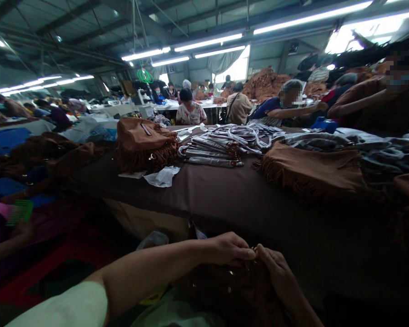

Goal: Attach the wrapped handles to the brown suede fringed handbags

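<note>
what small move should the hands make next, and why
Probably a gentle adjustment of the small shiny piece: the fingertips of the left hand and right hand meet there, above brown material. Whether it is fastened is too small to tell.

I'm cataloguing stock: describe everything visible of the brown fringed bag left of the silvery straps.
The bag is brown and suede-like, its plain upper body above long fringe. A narrow dark strip lies on its upper face; a shiny metal-looking fitting shows among the fringe. It sits slumped on the dark tabletop, close to the straps, with white paper before it. No hand touches it; its far side is hidden.
</note>
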Available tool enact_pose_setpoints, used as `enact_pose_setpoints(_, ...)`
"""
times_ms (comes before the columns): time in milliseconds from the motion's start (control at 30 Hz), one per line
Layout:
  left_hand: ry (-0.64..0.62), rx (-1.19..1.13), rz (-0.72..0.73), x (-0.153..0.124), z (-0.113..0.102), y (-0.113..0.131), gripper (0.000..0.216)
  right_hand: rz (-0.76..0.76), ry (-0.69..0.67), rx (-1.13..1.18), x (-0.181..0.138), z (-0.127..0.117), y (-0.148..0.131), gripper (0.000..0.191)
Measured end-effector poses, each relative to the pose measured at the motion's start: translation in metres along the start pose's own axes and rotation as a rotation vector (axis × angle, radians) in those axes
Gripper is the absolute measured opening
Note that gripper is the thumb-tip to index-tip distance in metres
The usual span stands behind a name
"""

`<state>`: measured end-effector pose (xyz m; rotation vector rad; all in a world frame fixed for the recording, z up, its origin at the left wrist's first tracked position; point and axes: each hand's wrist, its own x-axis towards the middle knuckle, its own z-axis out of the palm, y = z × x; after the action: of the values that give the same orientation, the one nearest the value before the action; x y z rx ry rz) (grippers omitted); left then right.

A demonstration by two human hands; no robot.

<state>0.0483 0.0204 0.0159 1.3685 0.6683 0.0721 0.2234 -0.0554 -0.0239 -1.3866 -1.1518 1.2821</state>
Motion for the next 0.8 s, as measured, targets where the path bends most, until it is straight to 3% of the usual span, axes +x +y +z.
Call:
enact_pose_setpoints(100, 0.026, 0.159, -0.09, 0.0, -0.001, 0.013, 0.039, -0.01, -0.019, -0.052, 0.002, 0.005, 0.004, 0.052)
enact_pose_setpoints(267, 0.152, 1.017, -0.167, -0.002, 0.002, 0.041, 0.032, -0.095, 0.115, -0.426, -0.005, 0.022, -0.001, 0.054)
enact_pose_setpoints(333, 0.177, 1.219, -0.162, -0.005, 0.005, 0.048, 0.031, -0.155, 0.17, -0.559, -0.011, 0.026, -0.004, 0.052)
enact_pose_setpoints(433, 0.103, 1.039, -0.108, -0.011, 0.006, 0.046, 0.03, -0.164, 0.161, -0.426, -0.018, 0.021, -0.003, 0.052)
enact_pose_setpoints(533, -0.092, 0.431, -0.01, -0.016, 0.006, 0.031, 0.036, -0.04, 0.214, -0.116, -0.02, 0.007, 0.004, 0.053)
enact_pose_setpoints(600, -0.192, 0.162, 0.086, -0.017, 0.006, 0.017, 0.045, 0.056, 0.211, 0.05, -0.019, -0.001, 0.009, 0.053)
enact_pose_setpoints(700, -0.163, 0.108, 0.178, -0.014, 0.005, 0.002, 0.048, 0.121, 0.13, 0.145, -0.015, -0.002, 0.01, 0.048)
enact_pose_setpoints(800, -0.051, 0.221, 0.036, -0.006, -0.002, 0.0, 0.043, 0.033, 0.042, -0.044, -0.012, 0.009, 0.003, 0.05)
